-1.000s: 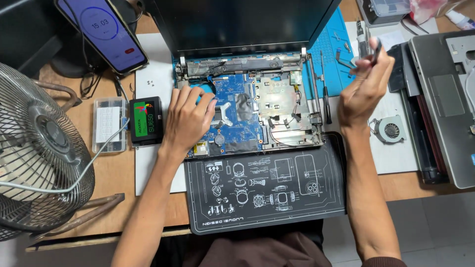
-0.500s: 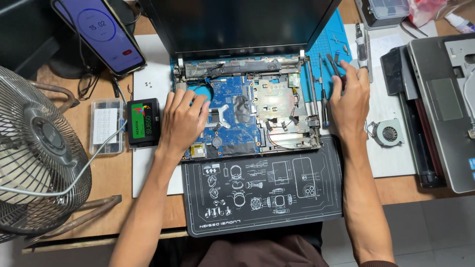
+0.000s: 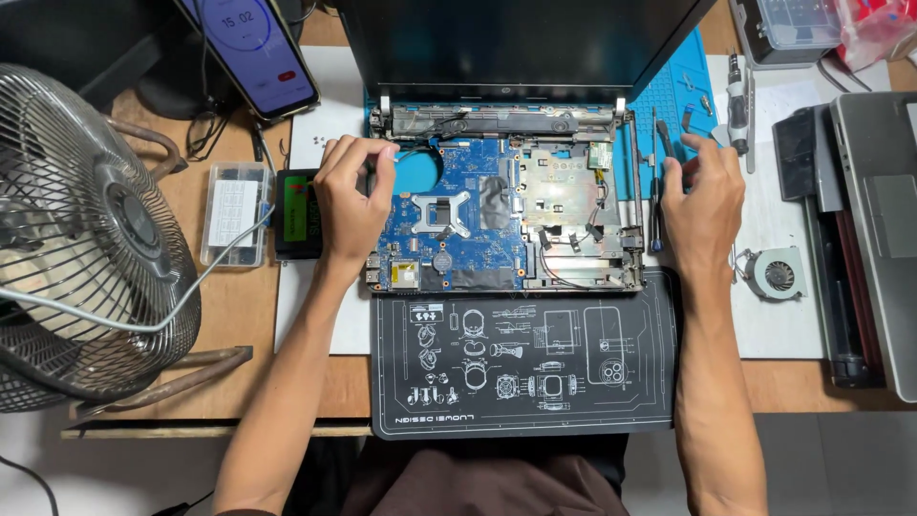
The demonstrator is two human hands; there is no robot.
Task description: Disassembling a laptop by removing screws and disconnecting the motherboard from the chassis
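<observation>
The left hand is laid on the left edge of the opened laptop base, its fingers curled loosely over the far left corner of the blue motherboard; nothing is seen to be gripped in it, though whether a small part is pinched under the fingertips cannot be told. The right hand is rested just beside the right edge of the base, fingers half bent and spread, with the fingertips touching or almost touching a dark screwdriver that lies along the blue work mat; a firm hold on it is not shown.

The laptop base is placed in the middle of the desk, with its dark screen raised at the far side and the motherboard exposed inside it. Directly near of it, a black mat with white line drawings is spread to the desk's near edge.

To the left of the left hand, a small black device with a green display is set, and beyond it a clear plastic parts box. A wire-caged fan is stood at the far left. A phone with a lit screen is propped at the far left corner.

To the right of the right hand, a small round cooling fan is laid on white paper, and further right a grey laptop shell is stacked at the edge.
</observation>
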